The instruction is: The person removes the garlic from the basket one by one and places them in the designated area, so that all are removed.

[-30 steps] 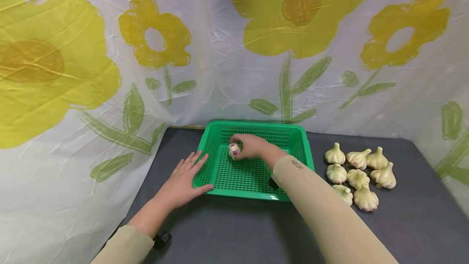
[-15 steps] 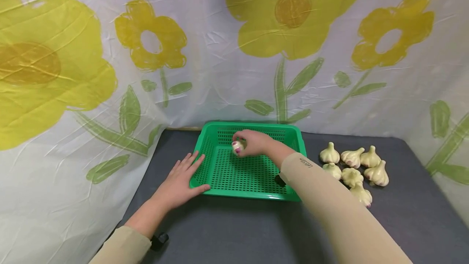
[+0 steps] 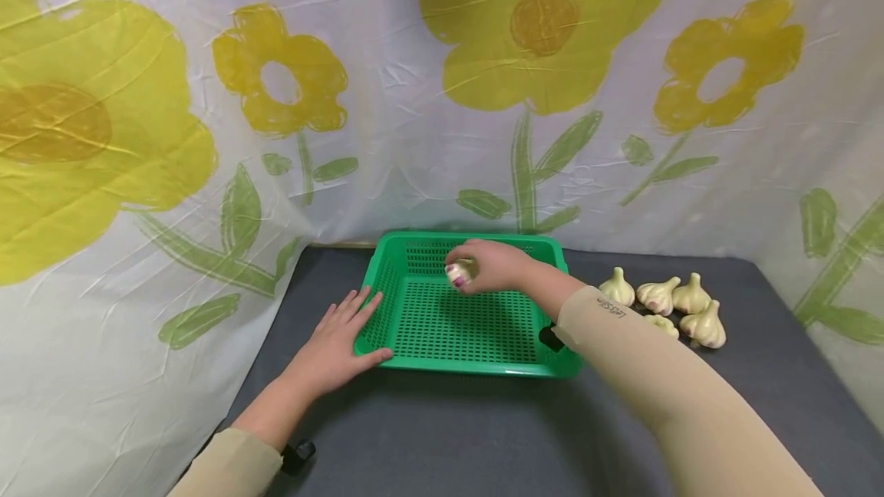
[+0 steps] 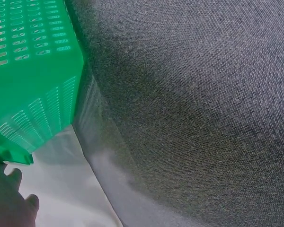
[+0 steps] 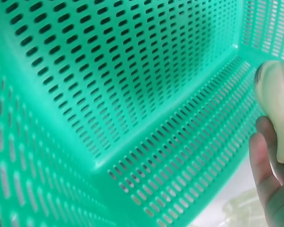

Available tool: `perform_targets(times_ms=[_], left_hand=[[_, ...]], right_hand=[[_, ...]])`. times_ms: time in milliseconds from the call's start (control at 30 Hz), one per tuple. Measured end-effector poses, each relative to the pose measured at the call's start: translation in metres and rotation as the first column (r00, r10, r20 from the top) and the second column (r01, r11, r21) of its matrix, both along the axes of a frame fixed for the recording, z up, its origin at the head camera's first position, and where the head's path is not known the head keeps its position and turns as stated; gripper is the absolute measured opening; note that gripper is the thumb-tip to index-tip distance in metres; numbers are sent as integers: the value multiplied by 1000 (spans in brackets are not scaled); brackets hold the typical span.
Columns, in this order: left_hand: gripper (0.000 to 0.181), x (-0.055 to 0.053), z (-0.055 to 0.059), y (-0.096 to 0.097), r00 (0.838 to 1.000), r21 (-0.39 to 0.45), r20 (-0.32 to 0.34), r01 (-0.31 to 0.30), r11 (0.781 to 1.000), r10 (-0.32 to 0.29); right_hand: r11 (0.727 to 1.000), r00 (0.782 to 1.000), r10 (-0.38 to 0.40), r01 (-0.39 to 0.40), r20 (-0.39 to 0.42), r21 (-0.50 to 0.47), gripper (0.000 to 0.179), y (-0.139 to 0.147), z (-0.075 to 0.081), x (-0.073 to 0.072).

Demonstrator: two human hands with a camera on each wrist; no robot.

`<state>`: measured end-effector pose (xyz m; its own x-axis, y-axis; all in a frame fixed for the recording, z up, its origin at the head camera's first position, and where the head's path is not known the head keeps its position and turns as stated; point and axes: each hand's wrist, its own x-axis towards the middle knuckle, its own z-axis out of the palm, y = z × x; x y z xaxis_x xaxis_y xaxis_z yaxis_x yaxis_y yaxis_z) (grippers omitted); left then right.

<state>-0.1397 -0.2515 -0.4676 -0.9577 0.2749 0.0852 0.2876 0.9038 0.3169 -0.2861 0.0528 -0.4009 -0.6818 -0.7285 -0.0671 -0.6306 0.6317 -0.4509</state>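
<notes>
My right hand [image 3: 496, 265] holds a garlic bulb [image 3: 457, 274] above the green plastic basket [image 3: 476, 367]. The bulb is pale with purple streaks. In the right wrist view the same garlic bulb [image 5: 274, 94] shows its tapering neck between the fingers [image 5: 259, 156]. Below it, the basket's slotted floor is bare. My left hand [image 3: 330, 347] lies with straight, spread fingers against the basket's left rim, thumb at the front left corner. Part of that left hand [image 4: 9, 198] appears dark beside the basket's outer wall [image 4: 38, 104] in the left wrist view.
Several garlic bulbs [image 3: 704, 324] sit in a cluster on the dark cloth-covered table [image 3: 470, 436], right of the basket; my right sleeve [image 3: 663, 374] covers part of them. A white curtain with yellow flowers [image 3: 545, 21] hangs behind and at both sides.
My right hand, gripping the garlic bulb, has risen slightly and shifted right within the basket's span. Its forearm now hides more of the bulbs. The left hand keeps its place; the head view turned slightly.
</notes>
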Motion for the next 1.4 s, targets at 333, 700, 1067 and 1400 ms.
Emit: perform_targets(times_ms=[333,700,1067,1400], left_hand=[[96,0,0,-1,1000,1,-2,9,1000,-9],[96,1,0,-1,1000,9,-2,5,1000,-5],[95,0,0,-1,1000,12,-2,11,1000,-11],[96,-1,1,-1,1000,4,-1,10,1000,-10]], right_hand=[[1000,999,5,-5,-41,0,45,24,12,14],[997,997,-68,67,-22,-50,50,63,29,25],[983,995,-104,103,0,-154,50,113,31,34],[967,982,-190,182,-25,-180,49,158,19,55]])
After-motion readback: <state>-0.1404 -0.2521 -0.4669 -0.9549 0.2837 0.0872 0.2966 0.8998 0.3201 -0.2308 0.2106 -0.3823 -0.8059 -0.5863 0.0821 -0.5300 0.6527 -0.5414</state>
